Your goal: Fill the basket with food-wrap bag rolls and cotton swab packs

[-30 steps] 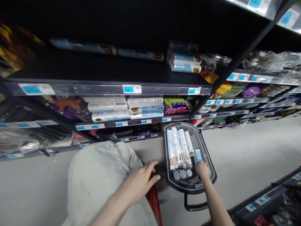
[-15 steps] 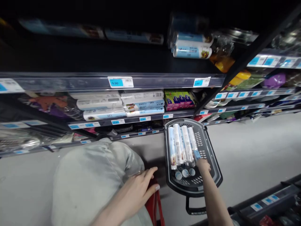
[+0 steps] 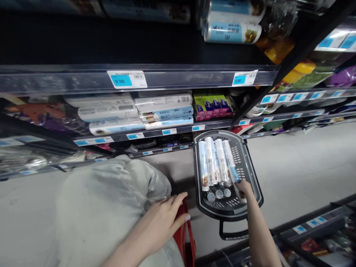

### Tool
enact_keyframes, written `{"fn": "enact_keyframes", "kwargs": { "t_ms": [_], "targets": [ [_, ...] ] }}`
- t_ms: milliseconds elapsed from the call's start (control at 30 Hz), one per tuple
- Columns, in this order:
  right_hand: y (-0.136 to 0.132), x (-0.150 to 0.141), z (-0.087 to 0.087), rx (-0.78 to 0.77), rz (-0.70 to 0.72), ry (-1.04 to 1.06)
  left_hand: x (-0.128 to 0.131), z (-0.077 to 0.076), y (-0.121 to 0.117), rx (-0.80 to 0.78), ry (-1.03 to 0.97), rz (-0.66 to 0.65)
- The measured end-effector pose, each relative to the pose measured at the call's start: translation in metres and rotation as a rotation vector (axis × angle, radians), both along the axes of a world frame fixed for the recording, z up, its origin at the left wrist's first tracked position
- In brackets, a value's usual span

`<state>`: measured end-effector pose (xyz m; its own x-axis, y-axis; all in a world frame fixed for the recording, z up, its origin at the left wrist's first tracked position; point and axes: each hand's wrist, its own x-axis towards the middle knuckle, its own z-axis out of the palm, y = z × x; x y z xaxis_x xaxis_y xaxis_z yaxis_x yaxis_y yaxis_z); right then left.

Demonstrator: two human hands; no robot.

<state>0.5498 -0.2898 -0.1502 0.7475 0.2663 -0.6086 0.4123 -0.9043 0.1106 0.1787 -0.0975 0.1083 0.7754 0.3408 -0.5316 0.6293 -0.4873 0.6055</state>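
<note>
Blue-and-white roll (image 3: 234, 173) is in the basket (image 3: 251, 168), right of centre in the frame, held at a slant just beside the row of rolls (image 3: 210, 163); can't tell if it's touching the right-most one or the basket floor. R hand (image 3: 244, 188) has closed around its lower part, prob. thumb vs. fingers, tho the grip's underside is hidden. L hand (image 3: 164, 217), lower centre, holds nothing: fingers loosely extended, thumb apart, over the pale trousers (image 3: 111, 211) next to a red item (image 3: 182, 230).

Handling (judgement): roll looks light, fairly stiff lengthwise, w/ a bit of give if squeezed. Shiny wrap = prob. slippery, so a loose pinch could let it spin or slide. Not fragile, tho the wrap might crease or tear. Best hold is approx. mid-length, fingers wrapped round; an end grip, like the one here, likely lets the far end dip or swing.

Vs. 1 s ago: roll was well clear of the row's right side, now it's close in next to it, and more of its length shows, incl. a pale end below the R hand. Shelf edge (image 3: 183, 78) and price tags sit higher in the frame, so the view's tipped down a bit. L hand pose abt. the same.
</note>
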Motion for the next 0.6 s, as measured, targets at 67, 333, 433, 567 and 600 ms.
{"fn": "enact_keyframes", "kwargs": {
  "t_ms": [67, 333, 433, 567, 600],
  "targets": [
    [-0.004, 0.003, 0.002, -0.017, 0.023, 0.037, 0.000, 0.000, 0.000, 0.005, 0.000, 0.003],
    [-0.007, -0.004, 0.005, -0.024, 0.041, -0.015, 0.001, -0.003, -0.002, 0.014, -0.005, 0.002],
    [-0.009, -0.013, 0.006, -0.002, 0.028, -0.071, 0.001, -0.004, -0.002, 0.015, -0.008, -0.007],
    [-0.007, -0.025, 0.001, 0.027, 0.006, -0.133, 0.001, -0.003, -0.003, 0.009, -0.005, 0.000],
    [-0.005, -0.026, 0.000, 0.028, -0.001, -0.135, 0.001, -0.003, -0.003, 0.008, -0.007, 0.005]
  ]
}}
